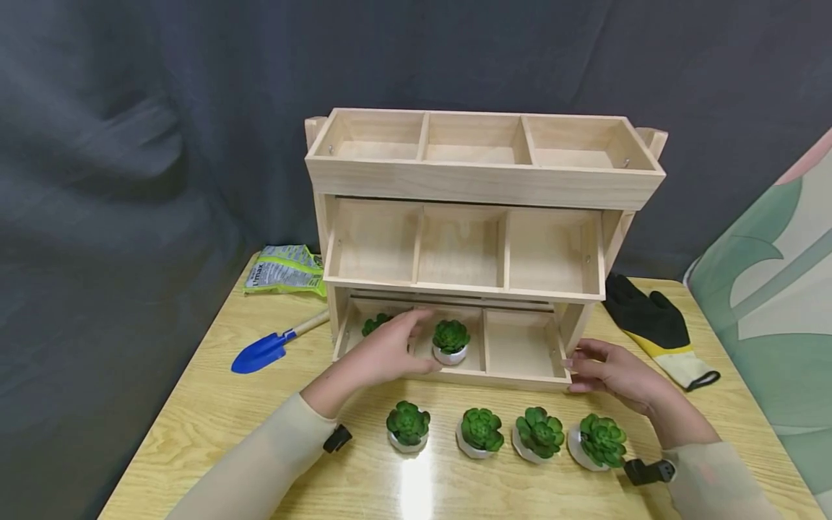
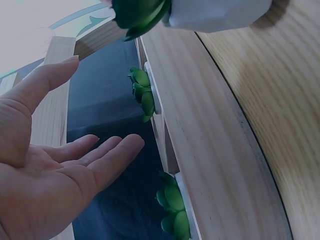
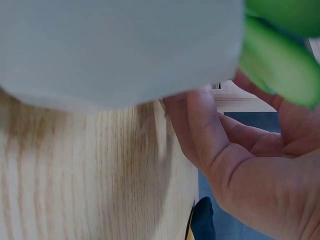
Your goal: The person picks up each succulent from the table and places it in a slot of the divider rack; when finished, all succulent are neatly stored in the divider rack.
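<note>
My left hand (image 1: 393, 348) reaches over the front of the bottom tray (image 1: 520, 379) of a three-tier wooden planter stand. Its thumb and fingers are spread, with nothing between them in the left wrist view. Just right of its fingertips, a potted succulent (image 1: 451, 341) sits in the middle compartment. Another succulent (image 1: 375, 323) stands in the left compartment, partly hidden by this hand. My right hand (image 1: 607, 372) holds the bottom tray's right end, its fingers bent at the corner. A white pot (image 3: 120, 50) close to the camera hides part of the right fingers in the right wrist view.
Several potted succulents (image 1: 479, 432) stand in a row on the table in front of the stand. A blue trowel (image 1: 263, 352) and a plastic bag (image 1: 286, 269) lie on the left. Black-and-yellow gloves (image 1: 656, 325) lie on the right. The upper tiers (image 1: 484, 177) overhang the bottom tray.
</note>
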